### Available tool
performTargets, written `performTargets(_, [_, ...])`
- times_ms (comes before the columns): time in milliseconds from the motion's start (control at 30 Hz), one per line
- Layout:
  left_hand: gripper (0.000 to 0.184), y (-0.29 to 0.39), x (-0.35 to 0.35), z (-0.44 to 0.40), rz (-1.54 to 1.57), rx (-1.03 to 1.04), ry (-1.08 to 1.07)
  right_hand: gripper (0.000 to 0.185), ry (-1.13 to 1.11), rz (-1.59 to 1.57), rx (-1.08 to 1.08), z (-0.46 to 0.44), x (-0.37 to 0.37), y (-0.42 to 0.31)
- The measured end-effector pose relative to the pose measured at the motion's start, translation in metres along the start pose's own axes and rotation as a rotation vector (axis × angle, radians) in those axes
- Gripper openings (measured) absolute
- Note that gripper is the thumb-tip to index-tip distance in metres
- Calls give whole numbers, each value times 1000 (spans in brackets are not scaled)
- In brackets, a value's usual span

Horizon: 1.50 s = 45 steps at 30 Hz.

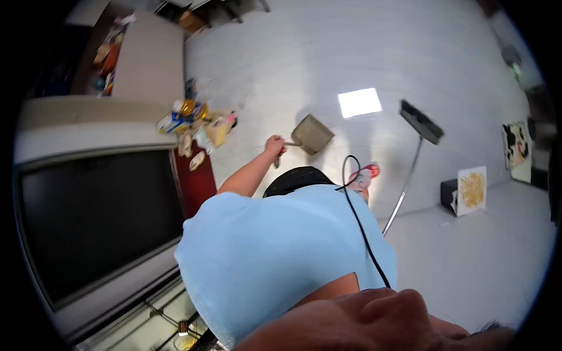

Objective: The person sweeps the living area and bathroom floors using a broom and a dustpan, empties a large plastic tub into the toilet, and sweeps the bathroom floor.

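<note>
1. Dustpan: matt, scuffed-looking; plastic or metal, cannot tell.
2. Broom pole: smooth, shiny metal.
3. Broom head: rough, matt bristles.
4. Floor: smooth, glossy.
5. Shirt: soft, matt cloth.
6. Screen: smooth, dark.

The shirt hides the right hand and the top of the broom; the shelf items blur.

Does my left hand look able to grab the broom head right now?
Probably not: the left hand is gripping the dustpan by its handle, and the broom head sits well off on its far side.
</note>
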<state>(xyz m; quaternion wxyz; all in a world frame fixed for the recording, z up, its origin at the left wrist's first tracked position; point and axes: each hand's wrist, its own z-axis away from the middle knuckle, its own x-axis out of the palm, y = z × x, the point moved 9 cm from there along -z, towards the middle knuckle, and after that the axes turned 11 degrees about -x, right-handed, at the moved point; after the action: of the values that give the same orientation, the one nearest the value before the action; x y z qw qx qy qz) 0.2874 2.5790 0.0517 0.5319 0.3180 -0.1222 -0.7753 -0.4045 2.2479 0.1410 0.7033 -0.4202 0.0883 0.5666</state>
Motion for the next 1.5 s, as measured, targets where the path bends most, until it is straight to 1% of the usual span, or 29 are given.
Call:
performTargets(133, [14, 24, 52, 31, 29, -40, 19, 20, -38, -37, -31, -80, -35, -49])
performTargets(200, [14, 49, 81, 30, 26, -52, 18, 19, -36, -60, -65, -140, -46, -90])
performTargets(233, [13, 67, 78, 22, 45, -51, -1, 18, -20, -61, -94, -169, -52, -122])
performTargets(267, [13, 79, 95, 22, 33, -40, -9, 17, -6, -79, -126, -210, -54, -136])
performTargets(333, [10, 101, 117, 24, 48, -75, -14, 16, 60, -124, -180, -283, -66, -173])
performTargets(400, [9, 136, 154, 36, 35, -61, -16, 16, 125, -186, -208, -328, -91, -181])
performTargets(433, [8, 155, 177, 37, 33, -44, -13, 20, 188, -245, -248, -353, -109, -192])
performTargets(567, [7, 213, 230, 14, 19, -44, -30, 26, 259, -157, -195, -415, -147, -226])
performTargets(633, [8, 250, 275, -4, -1, -37, -53, 28, 273, -159, -222, -450, -173, -248])
performTargets(700, [8, 285, 324, -31, 8, -25, -105, 27, 312, -148, -216, -487, -186, -242])
performTargets(767, [9, 336, 376, -44, -23, -27, -145, 27, 348, -127, -207, -526, -207, -242])
performTargets(833, [8, 383, 428, -57, -31, -29, -149, 26, 324, -246, -153, -554, -226, -240])
performTargets(867, [6, 413, 458, -60, -56, 13, -212, 26, 355, -254, -144, -572, -241, -248])
performTargets(900, [6, 440, 487, -68, -78, 17, -233, 26, 392, -216, -261, -578, -257, -263])
performTargets(933, [6, 456, 498, -69, -147, 23, -245, 26, 419, -169, -370, -561, -266, -277])
performTargets(967, [6, 478, 522, -70, -223, 41, -256, 26, 437, -181, -340, -562, -276, -280])
performTargets(1000, [7, 500, 546, -72, -199, 25, -211, 28, 412, -168, -220, -572, -281, -278])
performTargets(1067, [7, 541, 608, -71, -266, 61, -258, 30, 336, -137, -15, -591, -299, -278])
performTargets(1133, [6, 580, 658, -58, -252, 82, -215, 30, 322, -128, -29, -636, -280, -226])
performTargets(1167, [6, 604, 665, -62, -253, 74, -220, 30, 304, -90, -13, -647, -268, -221])
performTargets(1200, [7, 621, 695, -62, -265, 101, -242, 30, 324, -103, 0, -669, -270, -217])
performTargets(1267, [8, 644, 755, -73, -326, 146, -317, 32, 369, -99, 131, -693, -280, -199])
performTargets(1300, [8, 651, 780, -69, -356, 156, -325, 32, 376, -121, 154, -703, -291, -199])
performTargets(1367, [11, 671, 834, -57, -305, 147, -304, 35, 396, -126, 84, -744, -337, -208])
performTargets(1400, [13, 688, 841, -37, -277, 89, -265, 35, 392, -131, 82, -739, -373, -239])
performTargets(1433, [14, 700, 861, -38, -285, 85, -323, 35, 397, -142, 68, -746, -412, -266])
performTargets(1500, [15, 727, 904, -25, -294, 77, -267, 33, 509, -151, 122, -774, -453, -270])
